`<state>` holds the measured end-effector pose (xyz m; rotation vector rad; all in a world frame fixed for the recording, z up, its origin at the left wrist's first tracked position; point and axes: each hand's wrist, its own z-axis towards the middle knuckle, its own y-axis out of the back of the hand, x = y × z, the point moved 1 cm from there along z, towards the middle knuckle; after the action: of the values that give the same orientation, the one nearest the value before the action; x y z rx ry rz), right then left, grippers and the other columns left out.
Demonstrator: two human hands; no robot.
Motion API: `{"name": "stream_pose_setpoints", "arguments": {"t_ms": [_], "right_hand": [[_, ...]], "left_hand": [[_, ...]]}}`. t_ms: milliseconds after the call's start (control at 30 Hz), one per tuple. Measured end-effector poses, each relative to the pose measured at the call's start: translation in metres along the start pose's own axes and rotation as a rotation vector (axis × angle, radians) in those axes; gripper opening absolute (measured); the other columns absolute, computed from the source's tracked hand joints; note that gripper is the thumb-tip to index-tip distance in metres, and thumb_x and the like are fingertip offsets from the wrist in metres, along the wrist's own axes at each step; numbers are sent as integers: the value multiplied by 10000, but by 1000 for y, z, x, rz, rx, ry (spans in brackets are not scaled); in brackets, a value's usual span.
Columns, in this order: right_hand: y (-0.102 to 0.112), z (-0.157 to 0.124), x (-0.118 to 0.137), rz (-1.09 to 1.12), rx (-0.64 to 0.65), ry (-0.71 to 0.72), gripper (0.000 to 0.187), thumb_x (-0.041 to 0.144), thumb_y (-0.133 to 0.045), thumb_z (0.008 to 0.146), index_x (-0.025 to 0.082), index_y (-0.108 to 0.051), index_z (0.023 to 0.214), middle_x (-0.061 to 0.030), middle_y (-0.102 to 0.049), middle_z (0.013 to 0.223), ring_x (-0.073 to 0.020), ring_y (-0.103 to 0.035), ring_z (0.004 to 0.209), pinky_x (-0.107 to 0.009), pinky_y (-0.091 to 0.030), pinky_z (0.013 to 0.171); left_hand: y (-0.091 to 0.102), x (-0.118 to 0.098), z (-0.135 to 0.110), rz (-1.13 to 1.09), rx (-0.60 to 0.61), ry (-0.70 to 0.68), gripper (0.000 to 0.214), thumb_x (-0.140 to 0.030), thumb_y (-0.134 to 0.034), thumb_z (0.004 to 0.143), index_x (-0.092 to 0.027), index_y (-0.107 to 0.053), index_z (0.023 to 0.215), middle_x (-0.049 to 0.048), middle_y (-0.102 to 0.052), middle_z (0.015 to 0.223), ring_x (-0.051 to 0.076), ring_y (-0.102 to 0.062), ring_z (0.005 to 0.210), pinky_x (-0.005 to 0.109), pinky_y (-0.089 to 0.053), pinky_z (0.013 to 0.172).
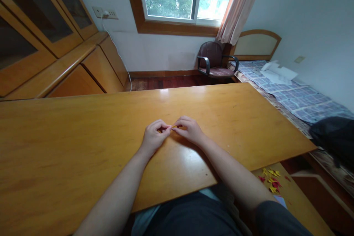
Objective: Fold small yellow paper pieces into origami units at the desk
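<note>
Over the middle of the wooden table (91,143), my left hand (155,134) and my right hand (189,128) meet at the fingertips. Both are closed in a pinch. Between them shows a sliver of a small yellow-orange piece (174,127), perhaps paper; the fingers hide most of it, so its shape cannot be made out. My wrists hover just above the tabletop or rest on it; I cannot tell which.
At the lower right, several small yellow and red folded paper pieces (272,180) lie on a lower wooden surface (298,201). Beyond the table stand an armchair (211,61) and a bed (298,92) bearing a dark bag (334,136). A glass-fronted cabinet (49,49) lines the left.
</note>
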<state>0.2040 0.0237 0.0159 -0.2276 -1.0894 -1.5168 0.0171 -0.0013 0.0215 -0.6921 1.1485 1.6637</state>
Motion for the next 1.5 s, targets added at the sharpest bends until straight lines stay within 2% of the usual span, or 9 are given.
{"name": "stream_pose_setpoints", "arguments": {"t_ms": [100,300,567,800,1000,1267,1367,1500], "right_hand": [[1,0,-1,25,2,-45,154,312,-674,900,186,-719,824,-44,-681,788,-150,-630,747,-278,-515,709],[1,0,-3,48,-32,-101,170,314,-672,899,177,-712,805,-38,-680,774,-142,-617,715,-271,-501,687],[0,0,-3,31,-35,-126,160,295,-680,886,175,-699,782,-30,-671,761,-141,-613,707,-269,-495,682],[0,0,-4,-73,-44,-52,148,273,-661,896,185,-688,780,-39,-666,761,-154,-617,732,-280,-493,704],[-1,-1,-1,-169,-46,25,134,262,-647,900,199,-678,786,-46,-668,761,-168,-612,740,-295,-492,711],[-1,-1,0,-254,-57,53,154,267,-617,918,208,-666,784,-54,-667,770,-177,-603,747,-301,-483,700],[-1,-1,-1,-260,-55,34,150,265,-616,918,211,-669,788,-53,-671,779,-176,-605,757,-303,-483,709],[-2,-1,-1,-252,-58,26,146,265,-619,915,212,-673,790,-53,-676,779,-176,-609,755,-304,-485,707]], "left_hand": [[1,0,1,-42,23,46,179,-291,-697,810,-184,-678,668,9,-645,669,132,-581,626,238,-428,591],[2,6,3,-137,53,112,179,-371,-702,833,-196,-742,840,33,-694,790,155,-634,679,264,-492,660],[4,3,2,-46,31,51,169,-338,-665,863,-195,-708,783,15,-663,741,151,-614,697,257,-475,675],[4,1,3,0,38,52,183,-324,-645,871,-197,-703,752,14,-662,723,158,-613,699,267,-466,688],[4,3,4,-100,66,157,210,-350,-666,835,-185,-681,706,-1,-619,661,149,-579,646,259,-447,644],[-1,10,4,-323,103,348,231,-399,-710,775,-176,-675,727,-4,-616,613,139,-563,597,244,-452,583],[-2,12,4,-299,93,328,243,-418,-714,784,-176,-693,776,14,-655,674,151,-602,638,251,-488,607],[-3,10,4,-181,59,211,219,-403,-727,784,-190,-727,837,35,-707,793,160,-632,704,259,-503,658]]}}
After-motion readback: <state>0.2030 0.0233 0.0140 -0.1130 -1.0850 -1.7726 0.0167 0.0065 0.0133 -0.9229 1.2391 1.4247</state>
